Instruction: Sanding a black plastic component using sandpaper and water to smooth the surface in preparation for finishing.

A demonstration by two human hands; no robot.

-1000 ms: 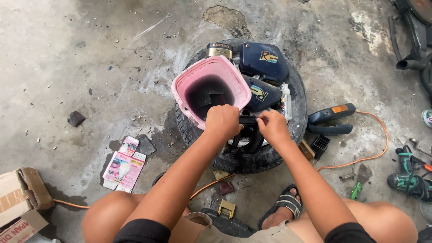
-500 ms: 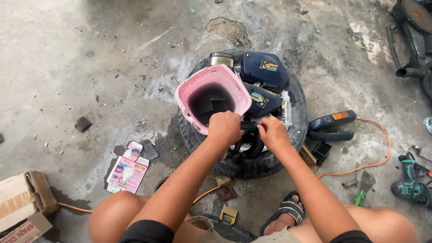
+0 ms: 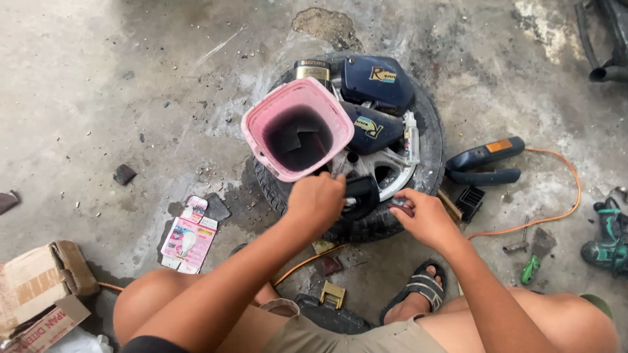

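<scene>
While I squat on the concrete floor, my left hand is fisted round a black part at the wheel's hub, and my right hand pinches a small dark piece, can't tell what. Both sit over the tyre, near edge. Just beyond: pink bucket tilted on the rim, w/ blue panels further back.

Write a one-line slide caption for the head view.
Left hand and right hand work at a black part on a tyre beside a pink bucket.
</scene>
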